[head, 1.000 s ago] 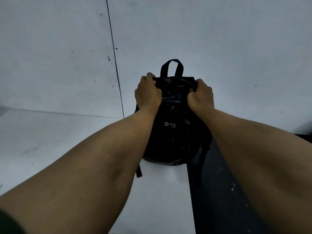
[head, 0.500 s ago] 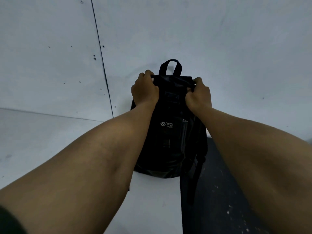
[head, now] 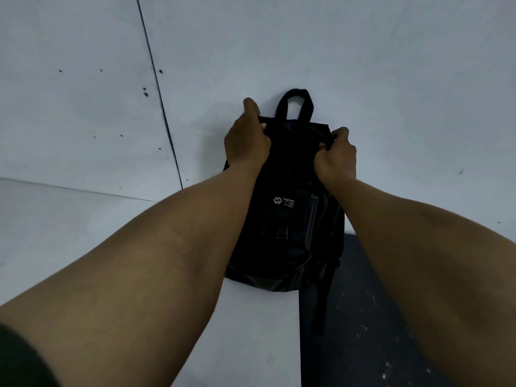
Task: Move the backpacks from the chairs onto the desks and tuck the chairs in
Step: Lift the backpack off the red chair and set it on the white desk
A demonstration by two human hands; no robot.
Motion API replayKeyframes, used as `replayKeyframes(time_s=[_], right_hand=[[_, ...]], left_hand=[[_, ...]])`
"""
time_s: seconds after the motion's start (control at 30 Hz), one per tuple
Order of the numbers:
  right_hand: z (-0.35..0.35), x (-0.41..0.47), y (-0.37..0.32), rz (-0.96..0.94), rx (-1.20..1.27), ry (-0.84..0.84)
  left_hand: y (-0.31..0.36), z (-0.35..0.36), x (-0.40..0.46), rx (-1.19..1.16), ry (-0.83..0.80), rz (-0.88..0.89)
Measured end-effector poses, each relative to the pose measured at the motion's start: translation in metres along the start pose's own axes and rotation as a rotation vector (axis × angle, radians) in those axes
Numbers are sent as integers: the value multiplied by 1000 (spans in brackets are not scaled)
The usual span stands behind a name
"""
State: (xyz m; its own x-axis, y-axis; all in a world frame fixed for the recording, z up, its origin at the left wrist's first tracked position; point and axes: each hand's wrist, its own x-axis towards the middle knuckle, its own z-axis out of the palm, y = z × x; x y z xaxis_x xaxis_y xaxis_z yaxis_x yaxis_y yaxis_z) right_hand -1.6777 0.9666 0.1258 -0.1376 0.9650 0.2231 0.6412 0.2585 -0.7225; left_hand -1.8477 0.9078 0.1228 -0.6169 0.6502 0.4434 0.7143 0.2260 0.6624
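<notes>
A black backpack (head: 284, 219) with a small white logo stands upright on the white desk (head: 83, 247), at the desk's right edge, its top loop handle against the wall. My left hand (head: 247, 141) grips the pack's top left corner. My right hand (head: 335, 155) grips its top right corner, fingers curled into the fabric. A strap hangs off the desk edge at the lower right of the pack. No chair is in view.
A white panelled wall (head: 363, 65) with a dark vertical seam rises directly behind the desk. To the right of the desk edge lies dark speckled floor (head: 363, 331).
The backpack has shifted slightly forward toward the wall and settled on the desk, with both hands still gripping its top corners. The view has tilted down a little.
</notes>
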Motion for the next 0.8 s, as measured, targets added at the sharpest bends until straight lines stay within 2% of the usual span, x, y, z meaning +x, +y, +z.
replayKeyframes(time_s=[0.13, 0.37, 0.53, 0.8], right_hand=[[-5, 2, 3, 27, 6, -1], [-15, 4, -10, 45, -189, -58], [-16, 2, -24, 37, -272, -107], [-16, -7, -44, -7, -309, -137]], left_hand=[[-1, 3, 3, 108, -29, 129], [11, -5, 10, 400, -100, 171], [18, -13, 7, 258, -261, 52], [25, -26, -9, 198, -259, 83]])
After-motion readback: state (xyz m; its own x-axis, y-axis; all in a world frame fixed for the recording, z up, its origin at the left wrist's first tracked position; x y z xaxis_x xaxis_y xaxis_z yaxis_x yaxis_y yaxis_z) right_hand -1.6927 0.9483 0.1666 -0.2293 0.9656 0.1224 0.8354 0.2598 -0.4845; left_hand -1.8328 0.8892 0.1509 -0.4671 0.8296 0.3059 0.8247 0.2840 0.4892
